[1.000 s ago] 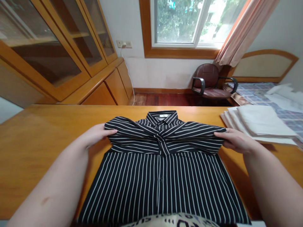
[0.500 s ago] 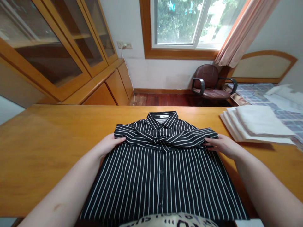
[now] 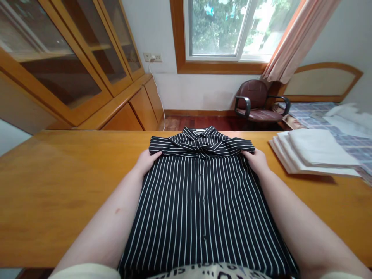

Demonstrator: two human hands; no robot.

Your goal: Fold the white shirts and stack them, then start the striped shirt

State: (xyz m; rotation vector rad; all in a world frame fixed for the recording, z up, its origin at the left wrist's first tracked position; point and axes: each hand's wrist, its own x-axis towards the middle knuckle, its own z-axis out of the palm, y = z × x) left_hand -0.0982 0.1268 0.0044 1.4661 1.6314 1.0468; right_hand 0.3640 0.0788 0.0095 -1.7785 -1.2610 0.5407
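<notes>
A black shirt with thin white stripes lies button side up on the wooden table, its collar pointing away from me and both sleeves folded across the chest. My left hand grips the shirt's left shoulder edge, fingers curled on the folded sleeve. At the opposite shoulder edge, my right hand holds the cloth the same way. Both forearms run along the shirt's sides.
A stack of folded white cloths lies on the table to the right. Beyond the table stand a brown armchair, a bed at the right and glass-fronted wooden cabinets at the left, under a window.
Both hands slid the shirt away from me across the table, and moved closer together at its shoulders. The collar now reaches the table's far edge.
</notes>
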